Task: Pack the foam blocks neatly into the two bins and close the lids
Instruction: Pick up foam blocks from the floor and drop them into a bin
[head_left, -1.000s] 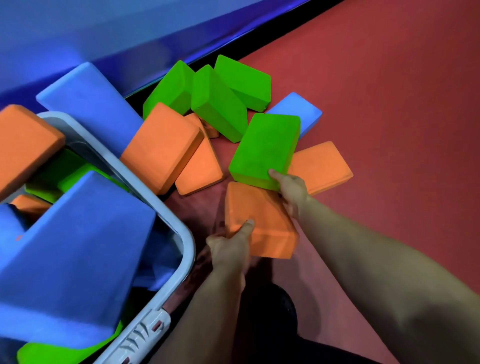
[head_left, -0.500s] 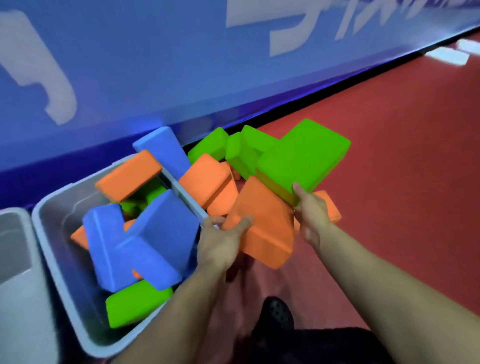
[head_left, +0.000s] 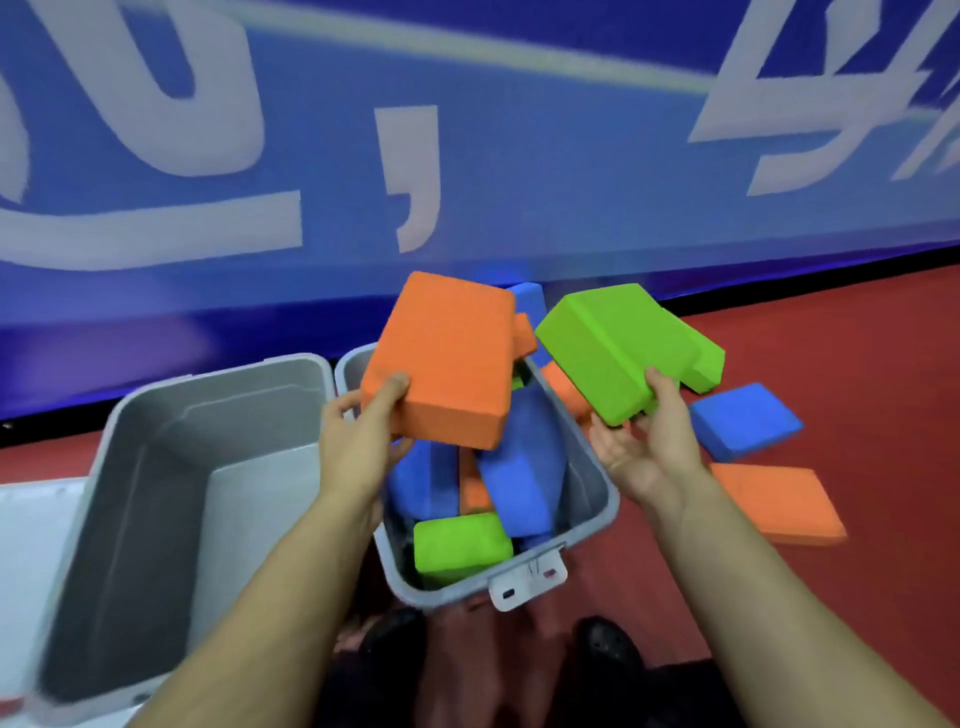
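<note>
I've lifted both blocks off the red floor (head_left: 857, 364) and swung them over the half-filled grey plastic bin (head_left: 597, 499), so dropping them in comes next. My left hand (head_left: 358, 441) clamps the orange foam block (head_left: 447, 364); my right hand (head_left: 649, 441), palm up, pinches the green foam block (head_left: 613, 348).

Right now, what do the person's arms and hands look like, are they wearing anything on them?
Both forearms are bare up to the bottom edge of the picture: no sleeves show. The left hand and the right hand have no gloves, and no watch, ring or wristband shows on either.
</note>
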